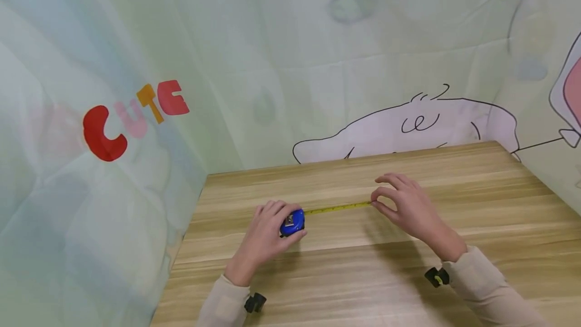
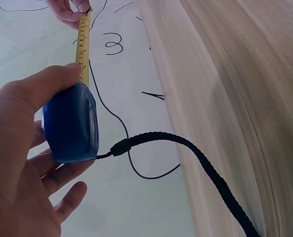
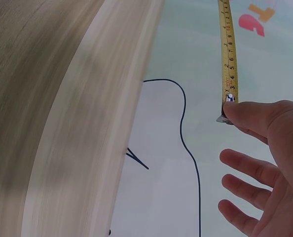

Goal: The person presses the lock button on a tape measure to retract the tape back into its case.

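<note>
The blue tape measure (image 1: 294, 222) was up over the wood-grain table (image 1: 345, 286), gripped in the person's left hand (image 1: 265, 236), whose thumb and fingers were curled snugly round its case. A black braided cord (image 2: 209, 168) came off the tape measure at the end opposite the blade and curved away. Out of the tape measure, toward the person's right, ran the yellow blade (image 1: 338, 208), printed with black numbers and pulled straight. At the blade's far end, well apart from the tape measure's case, the right hand (image 1: 413, 211) pinched the metal hook (image 3: 225, 120) between thumb and forefinger, its other fingers loosely spread and holding nothing. Nearer the person than the tape measure I saw two pale sleeves (image 1: 481, 276), each with a small black device (image 1: 437, 277) beside its cuff. Beyond the tape measure, past the table's back edge, hung a pale green printed cloth (image 1: 272, 39) with a pale figure (image 1: 458, 120) drawn in black outline. Off to the left of the tape measure, coloured letters (image 1: 106, 135) spelled CUTE.
</note>
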`<state>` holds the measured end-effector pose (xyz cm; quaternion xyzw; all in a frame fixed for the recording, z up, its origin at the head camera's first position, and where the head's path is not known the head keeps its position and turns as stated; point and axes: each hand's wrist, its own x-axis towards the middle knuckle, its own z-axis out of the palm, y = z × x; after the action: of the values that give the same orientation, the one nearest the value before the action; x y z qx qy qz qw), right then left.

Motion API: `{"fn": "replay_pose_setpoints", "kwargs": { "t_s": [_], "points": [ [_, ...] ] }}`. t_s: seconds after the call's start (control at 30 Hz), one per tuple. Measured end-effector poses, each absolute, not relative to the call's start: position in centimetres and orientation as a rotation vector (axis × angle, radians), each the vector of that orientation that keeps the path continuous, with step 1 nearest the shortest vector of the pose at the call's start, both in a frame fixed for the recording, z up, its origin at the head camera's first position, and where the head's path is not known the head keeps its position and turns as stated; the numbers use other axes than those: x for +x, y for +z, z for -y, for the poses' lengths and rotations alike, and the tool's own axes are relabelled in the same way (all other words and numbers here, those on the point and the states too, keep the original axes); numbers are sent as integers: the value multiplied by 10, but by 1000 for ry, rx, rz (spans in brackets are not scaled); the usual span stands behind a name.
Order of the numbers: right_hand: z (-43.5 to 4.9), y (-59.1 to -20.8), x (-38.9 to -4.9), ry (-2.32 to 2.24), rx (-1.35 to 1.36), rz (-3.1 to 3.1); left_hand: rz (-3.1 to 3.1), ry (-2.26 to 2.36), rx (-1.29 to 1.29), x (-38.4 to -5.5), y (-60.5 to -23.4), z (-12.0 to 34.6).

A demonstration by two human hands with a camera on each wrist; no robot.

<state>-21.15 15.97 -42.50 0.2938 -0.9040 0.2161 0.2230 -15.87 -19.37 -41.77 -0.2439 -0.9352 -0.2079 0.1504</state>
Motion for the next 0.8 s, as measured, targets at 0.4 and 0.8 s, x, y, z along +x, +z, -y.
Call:
{"fn": "replay_pose_setpoints", "kwargs": {
  "t_s": [0.4,0.8],
  "points": [
    [-153,-424,-207,604,798,2517,2720,-649,-698,-158,-419,190],
    [-145,-421,-206,612,837,2470,2693,-604,-712,-159,-416,184]
  ]
}}
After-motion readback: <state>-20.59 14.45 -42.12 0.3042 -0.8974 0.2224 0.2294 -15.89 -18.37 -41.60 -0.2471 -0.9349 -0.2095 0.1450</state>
